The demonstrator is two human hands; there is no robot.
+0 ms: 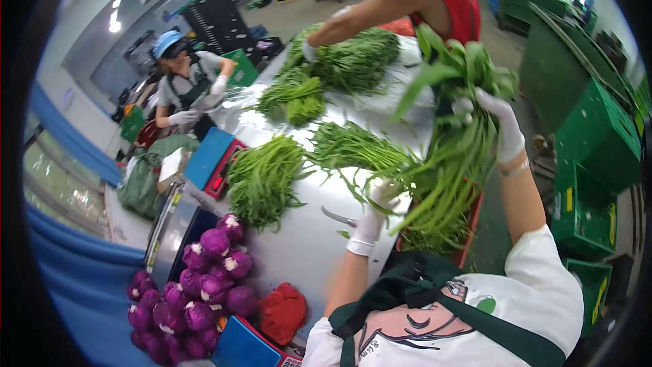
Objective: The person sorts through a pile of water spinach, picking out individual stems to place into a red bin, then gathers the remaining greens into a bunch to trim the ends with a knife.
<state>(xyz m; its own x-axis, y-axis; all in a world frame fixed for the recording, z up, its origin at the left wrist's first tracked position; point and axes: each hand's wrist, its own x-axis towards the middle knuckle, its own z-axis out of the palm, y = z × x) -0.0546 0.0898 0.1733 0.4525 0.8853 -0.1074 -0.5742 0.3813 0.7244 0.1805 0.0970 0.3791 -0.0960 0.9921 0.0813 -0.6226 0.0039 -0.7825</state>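
Note:
My right hand point(501, 126), in a white glove, is closed around a big bunch of long-stemmed leafy greens point(451, 156) held up over the table's right edge. Its broad leaves point up and the stems hang down. My left hand point(379, 207), also gloved, is lower, with fingers curled at stems on the bunch's left side. A curved knife blade point(338, 217) shows beside my left wrist; its handle is hidden. Just beyond lies a loose pile of greens point(356, 148) on the metal table point(299, 231). Under the bunch, a red-rimmed bin point(468, 234) contains green scraps.
A heap of purple cabbages point(193, 295), a red cloth point(283, 312) and a blue scale point(244, 343) are at the near left. Another greens pile point(266, 180) lies by a second scale point(210, 153). Two co-workers stand across the table. Green crates point(584, 204) line the right.

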